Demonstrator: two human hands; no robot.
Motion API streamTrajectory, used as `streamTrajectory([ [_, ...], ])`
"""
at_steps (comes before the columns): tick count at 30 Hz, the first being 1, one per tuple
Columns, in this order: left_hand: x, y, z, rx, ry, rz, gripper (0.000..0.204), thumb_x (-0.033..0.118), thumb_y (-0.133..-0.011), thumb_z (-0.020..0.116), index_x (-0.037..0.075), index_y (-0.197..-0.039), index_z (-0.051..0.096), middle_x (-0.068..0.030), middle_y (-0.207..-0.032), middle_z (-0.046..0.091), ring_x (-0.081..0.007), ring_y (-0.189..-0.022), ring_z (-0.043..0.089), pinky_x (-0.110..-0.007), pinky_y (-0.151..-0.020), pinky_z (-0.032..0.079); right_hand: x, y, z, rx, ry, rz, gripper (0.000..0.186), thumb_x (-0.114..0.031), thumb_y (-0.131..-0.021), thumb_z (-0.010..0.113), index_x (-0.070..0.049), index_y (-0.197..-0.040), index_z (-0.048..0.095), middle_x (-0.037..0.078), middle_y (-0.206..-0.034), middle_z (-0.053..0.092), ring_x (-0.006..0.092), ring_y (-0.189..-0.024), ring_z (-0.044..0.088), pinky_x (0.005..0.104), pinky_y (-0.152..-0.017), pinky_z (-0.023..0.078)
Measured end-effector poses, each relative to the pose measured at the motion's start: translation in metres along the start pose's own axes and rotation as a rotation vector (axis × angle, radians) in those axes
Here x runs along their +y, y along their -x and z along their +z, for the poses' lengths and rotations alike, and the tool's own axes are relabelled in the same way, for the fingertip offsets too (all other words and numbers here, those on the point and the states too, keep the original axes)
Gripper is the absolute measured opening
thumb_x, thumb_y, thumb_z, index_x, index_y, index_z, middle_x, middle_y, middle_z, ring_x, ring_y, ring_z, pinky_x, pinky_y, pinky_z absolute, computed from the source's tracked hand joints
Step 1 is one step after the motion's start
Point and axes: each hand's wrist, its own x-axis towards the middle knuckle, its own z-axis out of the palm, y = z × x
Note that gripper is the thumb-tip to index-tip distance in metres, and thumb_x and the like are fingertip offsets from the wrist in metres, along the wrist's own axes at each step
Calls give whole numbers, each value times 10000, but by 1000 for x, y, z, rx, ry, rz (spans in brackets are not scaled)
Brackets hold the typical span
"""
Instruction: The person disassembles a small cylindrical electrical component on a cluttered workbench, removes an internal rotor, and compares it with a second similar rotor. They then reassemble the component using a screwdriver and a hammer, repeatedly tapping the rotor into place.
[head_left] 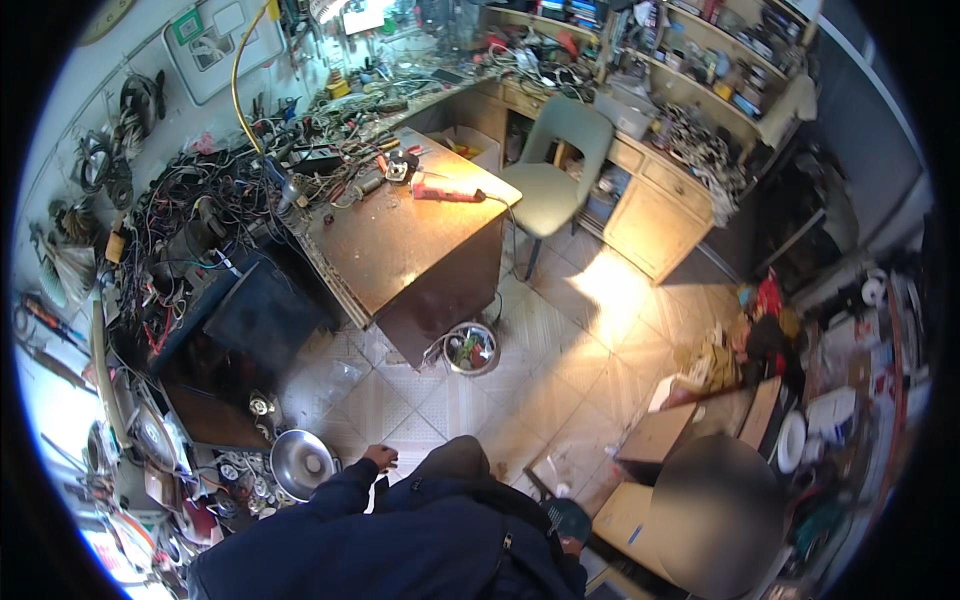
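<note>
Low in the picture, my left hand [381, 457] reaches out of a dark blue sleeve, its fingers loosely bent and apart, with nothing seen in them. A shiny metal bowl [302, 465] lies just left of it, by that forearm. Only a small part of my right hand [571, 546] shows past the jacket, its fingers hidden. It is beside a dark green rounded thing [570, 519] whose kind I cannot make out. Whether that hand grips it is not visible.
Ahead stands a wooden desk [440, 240] bearing a red handheld tool [445, 193] with a cord. A bin [471, 349] sits at its foot. Beyond is a greenish chair [558, 165]. Tangled cables [200, 215] heap on the left; cardboard boxes [630, 525] stand at the right.
</note>
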Motion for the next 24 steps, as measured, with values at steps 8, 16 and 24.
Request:
streamTrajectory([
  [8,60,-87,45,20,-378,48,369,341,-816,631,5,-910,750,-124,-840,740,-230,-747,727,-377,-611,587,-183,-210,-137,51,-615,-65,174,-40,-855,641,-34,-1029,637,112,-767,658,263,-576,647,389,-485,516],
  [16,358,-120,117,167,157,208,357,310,-890,605,-20,-966,721,-123,-863,739,-205,-734,729,-328,-574,555,-328,-273,-244,-43,5,-114,171,-137,-843,674,-79,-1000,706,113,-814,684,306,-623,682,430,-536,545],
  [24,582,-131,118,670,309,570,286,241,-913,606,-16,-999,695,-127,-839,728,-196,-778,695,-321,-749,538,-537,-373,-381,10,236,-326,184,-134,-825,676,-33,-976,700,121,-760,668,281,-582,663,402,-496,527],
])
